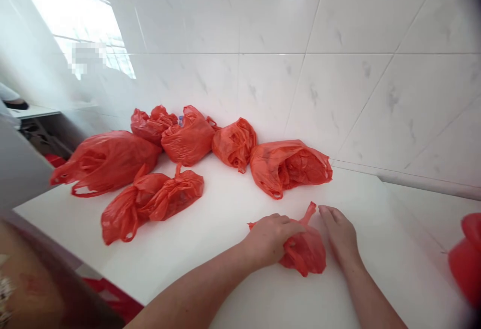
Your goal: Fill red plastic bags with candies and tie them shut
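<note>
A small red plastic bag [310, 251] lies crumpled on the white table [221, 214], one of its handles sticking up. My left hand [271, 239] is closed over its left side, with the fingers curled onto the plastic and partly out of sight. Just right of the bag, my right hand [341, 234] is held on edge with its fingers stretched out. Its fingertips are very near the raised handle; I see no plastic gripped in them. Whatever the bag contains cannot be made out.
Several filled red bags stand along the tiled wall [270, 83], among them a slumped open one [291, 166] and a large one [112, 156]. A knotted pair [154, 199] lies in front. Something red [468, 259] is at the right edge. A cardboard-coloured shape [26, 279] fills the lower left.
</note>
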Motion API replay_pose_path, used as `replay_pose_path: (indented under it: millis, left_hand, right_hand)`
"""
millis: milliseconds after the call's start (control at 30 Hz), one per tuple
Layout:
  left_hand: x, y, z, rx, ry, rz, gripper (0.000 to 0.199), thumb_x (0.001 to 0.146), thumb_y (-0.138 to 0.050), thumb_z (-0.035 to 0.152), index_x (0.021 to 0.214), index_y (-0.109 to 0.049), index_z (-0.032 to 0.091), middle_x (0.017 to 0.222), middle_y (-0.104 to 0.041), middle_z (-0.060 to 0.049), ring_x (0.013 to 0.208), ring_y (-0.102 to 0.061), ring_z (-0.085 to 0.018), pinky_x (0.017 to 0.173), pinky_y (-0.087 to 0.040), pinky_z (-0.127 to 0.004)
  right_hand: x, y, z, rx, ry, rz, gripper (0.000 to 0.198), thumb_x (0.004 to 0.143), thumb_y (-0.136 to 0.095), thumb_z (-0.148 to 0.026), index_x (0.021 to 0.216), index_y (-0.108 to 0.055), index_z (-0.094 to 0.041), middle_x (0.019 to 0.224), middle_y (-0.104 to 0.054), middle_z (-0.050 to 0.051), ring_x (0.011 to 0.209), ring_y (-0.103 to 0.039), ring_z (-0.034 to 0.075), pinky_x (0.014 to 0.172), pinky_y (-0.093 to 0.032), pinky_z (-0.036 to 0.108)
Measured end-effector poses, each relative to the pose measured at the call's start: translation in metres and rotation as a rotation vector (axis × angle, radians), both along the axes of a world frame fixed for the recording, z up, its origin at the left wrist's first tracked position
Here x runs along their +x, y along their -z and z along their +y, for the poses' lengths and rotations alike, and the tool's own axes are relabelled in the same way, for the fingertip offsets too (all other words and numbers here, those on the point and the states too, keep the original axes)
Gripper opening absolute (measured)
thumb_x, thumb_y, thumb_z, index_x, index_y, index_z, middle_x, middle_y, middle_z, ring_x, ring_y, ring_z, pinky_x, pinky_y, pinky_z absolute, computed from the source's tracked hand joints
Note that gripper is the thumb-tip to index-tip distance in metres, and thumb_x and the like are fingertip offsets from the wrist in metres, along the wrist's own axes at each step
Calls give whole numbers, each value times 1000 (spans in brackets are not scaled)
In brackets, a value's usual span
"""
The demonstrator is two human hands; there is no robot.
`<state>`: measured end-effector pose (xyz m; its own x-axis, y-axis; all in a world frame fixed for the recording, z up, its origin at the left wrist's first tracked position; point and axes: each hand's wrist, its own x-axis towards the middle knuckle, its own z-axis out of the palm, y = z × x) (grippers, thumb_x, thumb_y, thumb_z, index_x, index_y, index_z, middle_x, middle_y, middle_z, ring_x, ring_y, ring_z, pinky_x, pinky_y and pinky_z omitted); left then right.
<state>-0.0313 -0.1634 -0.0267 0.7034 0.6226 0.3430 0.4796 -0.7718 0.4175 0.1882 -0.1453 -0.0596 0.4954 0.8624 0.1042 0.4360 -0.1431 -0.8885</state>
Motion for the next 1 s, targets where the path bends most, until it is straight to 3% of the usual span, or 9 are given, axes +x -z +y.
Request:
replay_pose_path:
  millis: [133,333,467,533,633,733,800,900,1000]
  left_hand:
    - [-32,-19,0,-59,-161,-95,54,67,-45,-2,111,-58,27,96,-65,-1,85,-60,-16,72,-48,-27]
    - [-108,-42,-1,-122,-466,-317,45,72,-46,6,112,-54,24,100,-65,-2,87,-61,-18,77,-50,-31]
    - [-158,-51,2,52,-813,-169,34,77,-53,24,111,-54,22,111,-59,-7,100,-57,-23,88,-45,-38]
    - [-175,-52,6,135,-998,-8,52,71,-62,30,121,-50,22,132,-45,-12,119,-43,-32,95,-38,-47]
    - [-189,-47,12,94,-1172,127,83,64,-68,38,137,-33,22,147,-21,-17,131,-24,-41,96,-33,-54]
    - [-190,-37,15,-56,-1102,82,80,69,-62,37,139,-29,17,133,-42,-20,115,-48,-35,87,-42,-45]
    - [-187,-33,13,-136,-985,46,58,74,-54,29,130,-43,17,107,-61,-13,91,-61,-26,77,-47,-38]
    - [-185,-35,5,-168,-863,-2,30,78,-44,23,104,-60,22,88,-66,-5,76,-62,-20,69,-48,-32]
    - [-195,-45,-3,-84,-893,-35,32,76,-44,18,104,-60,22,95,-66,-5,87,-61,-20,77,-48,-31]
  right_hand:
    - [3,-2,-2,-46,0,57,39,74,-51,-54,94,-64,-22,102,-65,4,95,-57,24,80,-41,34]
    - [1,-4,-3,-104,-27,-25,39,76,-50,-55,92,-64,-24,101,-66,4,95,-57,25,78,-41,35]
    - [0,-2,-2,-124,-58,-63,40,76,-48,-56,93,-64,-23,101,-65,4,93,-57,25,76,-41,35]
    - [0,-2,-2,-130,-63,-76,41,76,-47,-56,94,-64,-24,102,-65,4,92,-57,25,75,-42,35]
    - [-1,-3,-3,-143,-67,-87,41,76,-47,-56,94,-64,-24,101,-65,4,90,-58,25,74,-42,34]
    - [-1,-5,-4,-147,-69,-91,40,75,-48,-56,94,-64,-25,102,-65,3,90,-58,24,73,-42,34]
    - [-1,-5,-4,-152,-69,-94,38,75,-48,-55,94,-63,-25,103,-65,3,91,-58,25,73,-43,34]
    - [0,-4,-3,-161,-73,-98,38,75,-49,-53,95,-63,-25,104,-65,4,92,-58,26,72,-43,36]
    - [0,-4,-2,-151,-75,-107,38,74,-49,-51,96,-64,-24,104,-64,5,91,-58,26,71,-43,36]
